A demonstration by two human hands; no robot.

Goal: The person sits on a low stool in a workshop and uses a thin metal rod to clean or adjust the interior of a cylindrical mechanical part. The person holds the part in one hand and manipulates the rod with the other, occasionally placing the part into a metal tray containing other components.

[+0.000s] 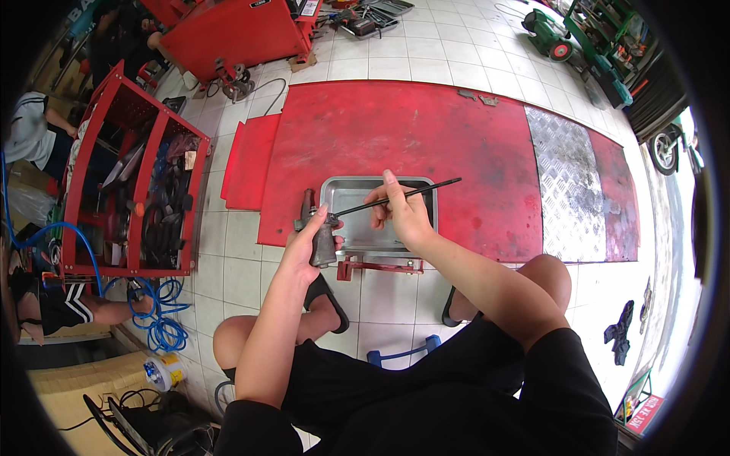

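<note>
My left hand (303, 245) is wrapped round a dark grey metal part (325, 249), a stubby cylinder with a narrower neck whose exact kind I cannot tell. A reddish-brown piece (308, 202) sticks up beside it; whether the two are joined is unclear. My right hand (407, 216) pinches a thin black rod (439, 185) between thumb and fingers. The rod slants down to the left, and its lower end meets the metal part near my left fingers. Both hands are over a shallow silver metal tray (374, 245) on the red platform.
The red platform (403, 129) has a silver tread plate (566, 182) set in its right part. Left stands a red tool cart (137, 190), with people beyond it and a coiled blue hose (163, 323) below. A blue stool (403, 353) shows between my legs.
</note>
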